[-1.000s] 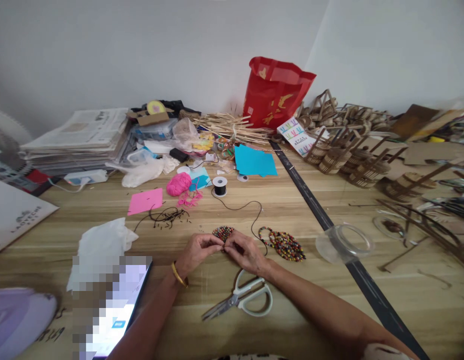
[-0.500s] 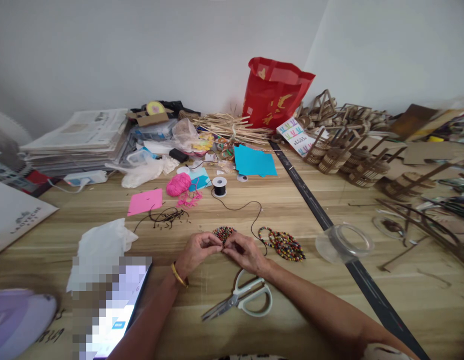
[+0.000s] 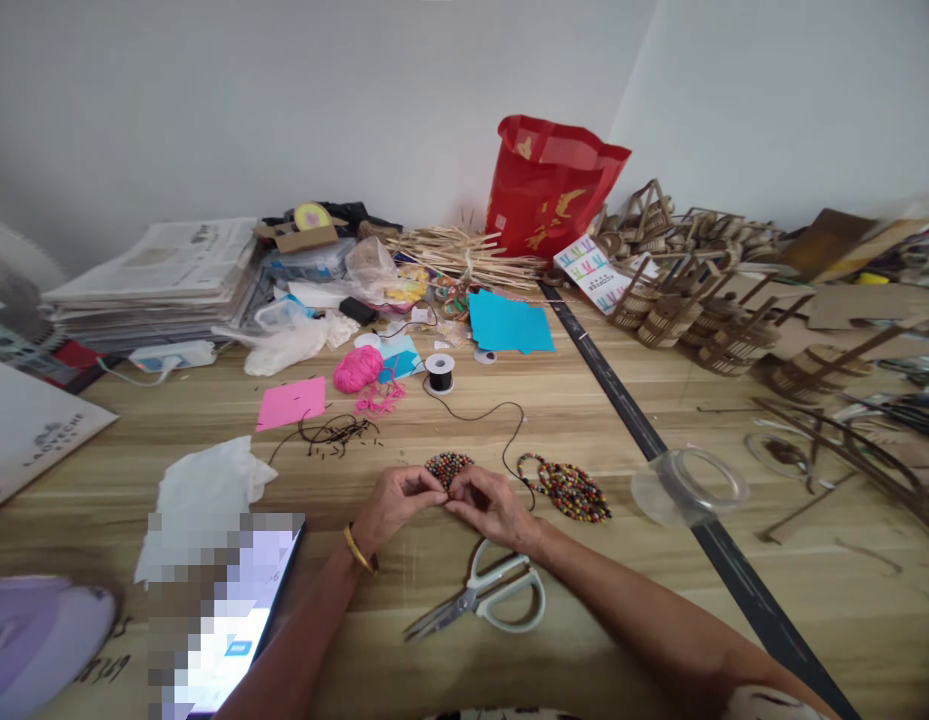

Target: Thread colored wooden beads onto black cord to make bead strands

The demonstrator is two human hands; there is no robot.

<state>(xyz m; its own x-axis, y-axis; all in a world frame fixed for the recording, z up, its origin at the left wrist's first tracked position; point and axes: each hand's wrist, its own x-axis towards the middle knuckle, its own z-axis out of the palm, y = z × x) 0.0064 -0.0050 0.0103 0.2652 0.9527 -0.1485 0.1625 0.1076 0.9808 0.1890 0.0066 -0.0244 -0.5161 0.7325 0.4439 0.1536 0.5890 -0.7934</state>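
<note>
My left hand [image 3: 399, 503] and my right hand [image 3: 490, 507] meet fingertip to fingertip in front of me, both closed in a pinch. What they pinch is too small to make out. Just behind the fingertips lies a bunch of multicoloured beads [image 3: 450, 465], partly hidden by the hands. A looped string of coloured beads [image 3: 576, 491] rests to the right of my right hand. From a spool of black cord [image 3: 439, 373], a thin black cord [image 3: 519, 437] curves down towards my right wrist. Scissors with pale handles [image 3: 485, 598] lie below the hands, blades pointing left.
Left of me are a phone [image 3: 243, 610], a white tissue [image 3: 205, 500] and black cord scraps [image 3: 333, 433]. Pink yarn [image 3: 357, 369] and blue paper [image 3: 511, 321] sit farther back. A clear tape roll [image 3: 689, 487] and small woven baskets [image 3: 668, 318] are on the right.
Both hands stay pinched together in almost the same place, with only slight finger movement. Everything else lies as before.
</note>
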